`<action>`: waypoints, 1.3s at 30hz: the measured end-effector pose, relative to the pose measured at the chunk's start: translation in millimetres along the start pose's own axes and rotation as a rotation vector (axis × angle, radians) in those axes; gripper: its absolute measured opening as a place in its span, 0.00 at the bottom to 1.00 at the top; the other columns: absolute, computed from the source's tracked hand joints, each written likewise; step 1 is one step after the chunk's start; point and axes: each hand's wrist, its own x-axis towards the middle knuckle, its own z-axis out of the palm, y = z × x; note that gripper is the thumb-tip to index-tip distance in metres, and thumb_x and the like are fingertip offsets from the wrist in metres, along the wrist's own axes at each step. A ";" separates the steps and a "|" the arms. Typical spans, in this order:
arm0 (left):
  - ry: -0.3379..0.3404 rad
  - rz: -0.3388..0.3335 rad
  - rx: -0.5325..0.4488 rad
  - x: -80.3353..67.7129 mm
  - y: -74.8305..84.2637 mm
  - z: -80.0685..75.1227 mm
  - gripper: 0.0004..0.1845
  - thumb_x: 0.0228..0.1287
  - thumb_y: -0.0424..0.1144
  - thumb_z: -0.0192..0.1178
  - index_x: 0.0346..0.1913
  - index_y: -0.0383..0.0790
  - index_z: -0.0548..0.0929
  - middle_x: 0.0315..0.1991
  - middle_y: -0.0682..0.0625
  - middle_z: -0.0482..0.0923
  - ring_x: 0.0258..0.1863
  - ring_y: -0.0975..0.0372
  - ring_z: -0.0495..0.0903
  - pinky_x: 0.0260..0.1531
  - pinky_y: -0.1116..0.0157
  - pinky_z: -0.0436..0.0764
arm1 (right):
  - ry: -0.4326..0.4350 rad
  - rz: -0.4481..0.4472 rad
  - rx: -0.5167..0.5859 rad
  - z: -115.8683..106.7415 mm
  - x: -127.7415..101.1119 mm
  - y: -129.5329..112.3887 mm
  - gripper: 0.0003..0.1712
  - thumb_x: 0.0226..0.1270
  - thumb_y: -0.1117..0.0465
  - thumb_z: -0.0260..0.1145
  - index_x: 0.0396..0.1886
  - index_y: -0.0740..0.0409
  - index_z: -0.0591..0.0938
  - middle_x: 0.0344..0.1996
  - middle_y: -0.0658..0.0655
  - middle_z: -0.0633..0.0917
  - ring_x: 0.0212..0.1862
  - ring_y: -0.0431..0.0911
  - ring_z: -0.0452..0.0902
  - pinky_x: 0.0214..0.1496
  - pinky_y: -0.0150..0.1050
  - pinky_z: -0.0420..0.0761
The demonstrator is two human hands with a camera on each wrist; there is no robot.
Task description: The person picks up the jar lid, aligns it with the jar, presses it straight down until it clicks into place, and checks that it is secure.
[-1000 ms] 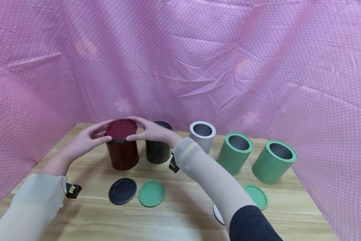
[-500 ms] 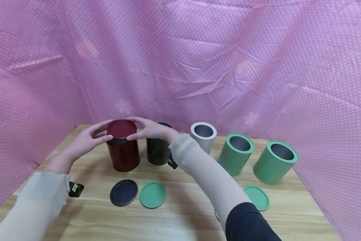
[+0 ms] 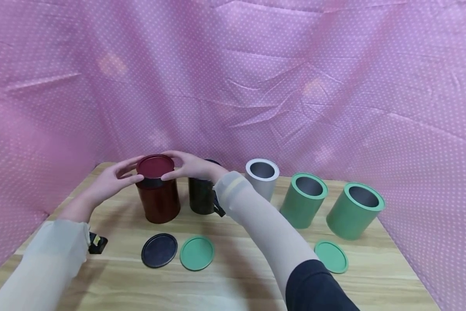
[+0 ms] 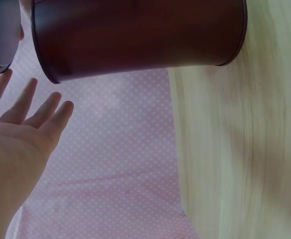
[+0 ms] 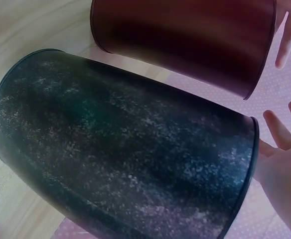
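Both hands hold a dark red round lid [image 3: 155,166] level, just above the dark red canister [image 3: 161,203]. My left hand [image 3: 110,182] grips its left rim, with the thumb at the near side and a fingertip at the far side. Its other fingers are spread in the left wrist view. On the right rim, my right hand [image 3: 192,167] holds the lid the same way. A narrow dark gap shows between lid and canister. The lid's grey underside [image 4: 3,32] appears in the left wrist view, apart from the canister. A black speckled canister [image 5: 130,144] stands beside, partly behind my right hand.
To the right stand a white canister [image 3: 263,181], a green canister [image 3: 301,209] and another green canister [image 3: 349,220], all lidless. A black lid [image 3: 159,250], a green lid [image 3: 197,253] and another green lid [image 3: 331,256] lie on the wooden table [image 3: 170,289]. Pink dotted cloth [image 3: 256,86] encloses it.
The gap between the lid and the red canister has grown slightly. My right forearm has shifted a little left and now covers the white lid on the table.
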 end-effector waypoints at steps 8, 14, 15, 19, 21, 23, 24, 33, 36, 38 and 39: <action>-0.030 -0.028 0.020 4.3 -9.7 -2.9 0.37 0.70 0.46 0.57 0.76 0.40 0.55 0.74 0.35 0.54 0.70 0.34 0.56 0.65 0.38 0.62 | 0.015 0.058 -0.104 1.6 5.4 2.7 0.46 0.58 0.45 0.72 0.73 0.43 0.63 0.67 0.45 0.72 0.71 0.41 0.62 0.74 0.46 0.62; -0.056 -0.051 0.022 9.3 -15.4 -3.5 0.38 0.70 0.48 0.57 0.76 0.42 0.54 0.74 0.34 0.54 0.70 0.34 0.55 0.64 0.36 0.62 | 0.019 0.081 -0.093 3.3 9.5 7.9 0.45 0.57 0.45 0.72 0.73 0.41 0.64 0.66 0.44 0.72 0.73 0.42 0.59 0.75 0.48 0.60; -0.058 -0.049 0.023 10.1 -16.1 -3.6 0.38 0.70 0.48 0.57 0.76 0.42 0.54 0.74 0.34 0.55 0.71 0.34 0.55 0.64 0.36 0.61 | 0.020 0.082 -0.092 3.3 10.2 8.5 0.45 0.57 0.45 0.72 0.73 0.42 0.64 0.66 0.44 0.73 0.73 0.42 0.60 0.74 0.48 0.60; -0.074 -0.053 0.023 11.5 -18.1 -4.8 0.39 0.70 0.50 0.57 0.76 0.42 0.53 0.74 0.34 0.54 0.72 0.37 0.53 0.65 0.37 0.60 | 0.019 0.088 -0.117 3.6 13.1 8.8 0.46 0.57 0.45 0.72 0.73 0.45 0.63 0.67 0.45 0.72 0.72 0.40 0.60 0.74 0.45 0.61; -0.084 -0.045 0.017 12.2 -20.0 -5.5 0.38 0.70 0.50 0.57 0.76 0.42 0.54 0.74 0.35 0.55 0.72 0.39 0.54 0.66 0.39 0.61 | 0.017 0.095 -0.133 3.9 15.4 9.7 0.46 0.57 0.44 0.72 0.73 0.46 0.63 0.67 0.45 0.72 0.72 0.40 0.60 0.74 0.43 0.61; -0.089 -0.039 0.026 13.1 -21.9 -6.1 0.37 0.70 0.50 0.56 0.76 0.42 0.54 0.73 0.36 0.57 0.72 0.41 0.56 0.67 0.51 0.67 | 0.017 0.097 -0.147 4.1 17.3 10.2 0.46 0.57 0.44 0.72 0.73 0.47 0.63 0.67 0.46 0.71 0.71 0.40 0.61 0.74 0.43 0.62; -0.089 -0.033 0.032 13.7 -23.0 -6.5 0.37 0.71 0.49 0.56 0.76 0.42 0.55 0.73 0.36 0.58 0.72 0.41 0.56 0.66 0.58 0.69 | 0.018 0.096 -0.152 4.1 18.5 10.4 0.47 0.57 0.44 0.72 0.73 0.47 0.63 0.67 0.46 0.71 0.71 0.40 0.62 0.73 0.42 0.62; -0.094 -0.060 0.021 14.8 -28.9 -6.0 0.38 0.71 0.50 0.55 0.77 0.44 0.53 0.72 0.32 0.58 0.71 0.39 0.57 0.65 0.38 0.60 | 0.024 0.122 -0.212 5.2 21.3 11.3 0.45 0.58 0.43 0.71 0.73 0.45 0.64 0.73 0.50 0.63 0.77 0.44 0.47 0.77 0.47 0.54; -0.093 -0.071 0.031 15.6 -31.1 -5.0 0.38 0.70 0.51 0.56 0.77 0.46 0.53 0.72 0.33 0.57 0.70 0.39 0.58 0.65 0.37 0.59 | 0.020 0.134 -0.235 4.8 21.7 11.9 0.45 0.58 0.42 0.70 0.73 0.45 0.63 0.75 0.50 0.60 0.78 0.44 0.42 0.78 0.49 0.51; -0.095 -0.077 0.032 15.4 -33.3 -4.2 0.38 0.70 0.51 0.56 0.77 0.46 0.53 0.73 0.33 0.57 0.70 0.39 0.59 0.65 0.37 0.60 | 0.015 0.129 -0.253 5.3 22.4 13.1 0.45 0.58 0.42 0.70 0.73 0.45 0.63 0.74 0.50 0.61 0.78 0.44 0.45 0.77 0.47 0.54; -0.097 -0.083 0.036 15.1 -34.6 -3.4 0.38 0.70 0.51 0.56 0.77 0.47 0.53 0.73 0.33 0.56 0.70 0.39 0.59 0.64 0.37 0.60 | 0.014 0.124 -0.264 5.8 22.5 13.7 0.45 0.58 0.42 0.70 0.73 0.46 0.64 0.73 0.50 0.63 0.77 0.44 0.47 0.77 0.46 0.55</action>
